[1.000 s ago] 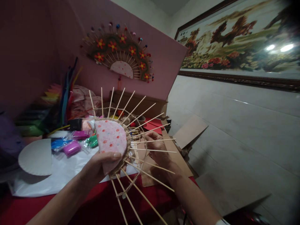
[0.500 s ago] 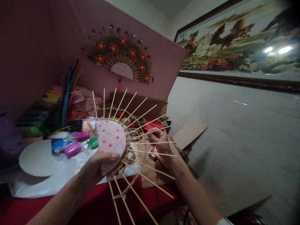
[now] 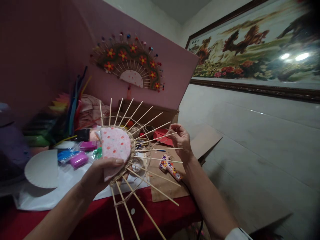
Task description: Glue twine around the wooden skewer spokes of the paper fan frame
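My left hand (image 3: pixel 108 170) grips a half-round fan frame, thumb on its pink spotted face (image 3: pixel 116 145) and fingers behind. Thin wooden sticks (image 3: pixel 143 116) radiate from the curved edge, which is wrapped in rows of woven twine (image 3: pixel 131 146). A looser strand of twine (image 3: pixel 149 163) runs across the sticks farther out. At the right, my right hand (image 3: pixel 180 138) is closed in a pinch near the stick tips, with what looks like the end of the twine between thumb and forefinger. The fingertips partly hide it.
Below my right hand, a flower-patterned glue gun (image 3: pixel 171 168) lies on brown cardboard (image 3: pixel 162 191). Bagged coloured clay (image 3: pixel 79 160) and a cut paper plate (image 3: pixel 42 168) sit at the left. A finished flowered fan (image 3: pixel 131 63) hangs on the pink board behind. Red paper (image 3: pixel 162 137) lies farther back.
My right hand has moved up and to the right, away from the middle of the sticks, uncovering the glue gun. The fan frame has shifted slightly left in view.
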The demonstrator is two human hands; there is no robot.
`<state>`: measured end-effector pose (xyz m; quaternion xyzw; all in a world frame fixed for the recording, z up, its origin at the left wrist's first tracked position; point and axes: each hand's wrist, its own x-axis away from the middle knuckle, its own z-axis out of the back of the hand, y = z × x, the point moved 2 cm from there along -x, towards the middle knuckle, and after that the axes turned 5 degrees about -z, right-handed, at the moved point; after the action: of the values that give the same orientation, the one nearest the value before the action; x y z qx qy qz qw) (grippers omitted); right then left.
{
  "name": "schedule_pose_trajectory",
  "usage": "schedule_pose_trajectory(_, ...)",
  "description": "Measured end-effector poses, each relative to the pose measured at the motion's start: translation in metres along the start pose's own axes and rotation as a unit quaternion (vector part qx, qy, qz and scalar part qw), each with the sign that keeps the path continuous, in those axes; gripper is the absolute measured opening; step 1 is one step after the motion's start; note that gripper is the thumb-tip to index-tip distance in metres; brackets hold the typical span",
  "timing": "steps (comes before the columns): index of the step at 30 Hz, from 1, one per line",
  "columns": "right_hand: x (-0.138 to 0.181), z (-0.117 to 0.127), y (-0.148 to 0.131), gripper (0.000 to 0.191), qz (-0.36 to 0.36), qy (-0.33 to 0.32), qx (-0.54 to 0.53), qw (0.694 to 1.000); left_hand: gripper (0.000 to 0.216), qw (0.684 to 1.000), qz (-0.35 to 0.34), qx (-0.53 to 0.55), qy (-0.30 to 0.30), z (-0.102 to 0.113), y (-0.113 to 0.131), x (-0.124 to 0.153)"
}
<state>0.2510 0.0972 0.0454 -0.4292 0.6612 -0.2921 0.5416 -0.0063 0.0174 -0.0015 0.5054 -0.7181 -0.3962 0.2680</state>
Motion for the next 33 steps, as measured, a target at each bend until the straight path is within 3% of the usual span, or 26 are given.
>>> schedule_pose_trajectory(12,-0.008,-0.003,-0.019,0.021,0.053,0.036,-0.027,0.998,0.015,1.000,0.016,-0.007,-0.002,-0.001,-0.003,0.000)
schedule_pose_trajectory(17,-0.014,-0.001,-0.021,0.018,0.069,0.023,-0.018,0.997,0.016,1.000,0.026,-0.003,0.001,0.000,-0.007,-0.002)
schedule_pose_trajectory(28,-0.006,-0.019,0.030,0.019,-0.066,-0.016,-0.015,0.998,0.020,0.999,0.041,-0.002,-0.027,-0.003,-0.015,0.001)
schedule_pose_trajectory(33,0.009,-0.033,0.031,0.018,-0.103,-0.029,0.017,0.994,0.021,0.999,0.027,-0.004,-0.039,-0.003,-0.016,0.000)
